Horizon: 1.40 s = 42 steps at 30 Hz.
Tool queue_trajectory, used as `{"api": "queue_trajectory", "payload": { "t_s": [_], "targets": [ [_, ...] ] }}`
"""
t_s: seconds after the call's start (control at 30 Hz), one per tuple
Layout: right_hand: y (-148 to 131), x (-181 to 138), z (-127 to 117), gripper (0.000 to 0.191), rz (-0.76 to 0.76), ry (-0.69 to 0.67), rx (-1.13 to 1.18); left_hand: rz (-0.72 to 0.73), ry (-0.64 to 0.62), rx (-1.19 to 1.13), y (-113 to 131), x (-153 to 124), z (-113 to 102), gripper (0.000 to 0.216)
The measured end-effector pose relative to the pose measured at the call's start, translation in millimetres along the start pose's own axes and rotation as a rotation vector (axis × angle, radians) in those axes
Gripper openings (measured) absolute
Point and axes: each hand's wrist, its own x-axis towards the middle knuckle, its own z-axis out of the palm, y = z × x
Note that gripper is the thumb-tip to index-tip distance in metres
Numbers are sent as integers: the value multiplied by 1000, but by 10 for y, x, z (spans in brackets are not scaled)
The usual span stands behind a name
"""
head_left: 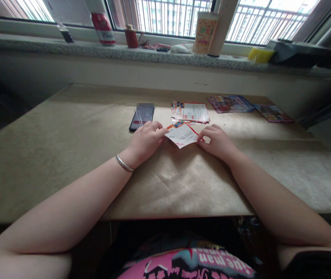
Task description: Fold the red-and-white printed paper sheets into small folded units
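A white printed card [181, 135] with a red and orange edge is held a little bent between my two hands, low over the table. My left hand [149, 139], with a silver bangle at the wrist, pinches its left corner. On the opposite side, my right hand [216, 139] grips the right corner between thumb and fingers. Just beyond the card lies a loose pile of similar white cards [194, 111] with red borders. A dark smartphone [142, 117] rests flat on the table beside my left hand.
Colourful cards lie in one stack [232, 104] and another stack [272, 113] at the back right of the tan table [66, 155]. The stone windowsill [159, 58] behind bears a red can [103, 29], a red lighter [130, 37], a patterned paper cup [205, 33] and a yellow object [260, 55].
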Motion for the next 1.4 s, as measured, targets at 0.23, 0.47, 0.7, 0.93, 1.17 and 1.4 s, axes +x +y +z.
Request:
{"api": "queue_trajectory", "payload": {
  "t_s": [0.23,0.47,0.7,0.93,1.17,1.4],
  "targets": [
    [-108,-1,-63,9,-117,-182,-34,78,-44,-76,4,0,-8,25],
    [-130,-11,-62,14,-114,-176,-73,163,-118,-59,41,-54,-89,36],
    [-173,-14,-23,17,-111,-180,-77,409,-145,-174,112,-37,-123,43],
    [-198,-24,-23,18,-80,-206,-103,432,-159,-261,153,-25,-118,32],
    [-199,-36,-46,19,-99,-233,-119,352,-120,-383,102,-43,-72,31],
    [-205,-37,-44,21,-157,-237,-93,196,-129,-534,99,-21,-27,31]
  ]
}}
